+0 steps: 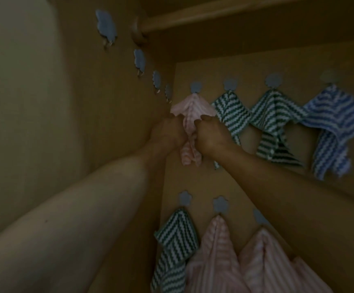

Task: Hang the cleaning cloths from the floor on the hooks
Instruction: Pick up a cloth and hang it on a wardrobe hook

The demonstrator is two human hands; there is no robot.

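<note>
A pink striped cloth (190, 108) hangs from the leftmost blue hook (196, 87) of the upper row on the back panel. My left hand (167, 132) grips its left edge and my right hand (211, 134) grips its right edge, with the cloth's tail bunched between them. On the hooks to the right hang two green striped cloths (230, 112) (275, 123) and a blue striped cloth (332, 123). On the lower row hang a green striped cloth (175, 246) and two pink striped cloths (213, 261) (265, 256).
Several bare blue hooks (106, 25) run along the left side wall of the wooden cupboard. A wooden rail (214, 14) crosses the top. The place is dim. The floor is out of view.
</note>
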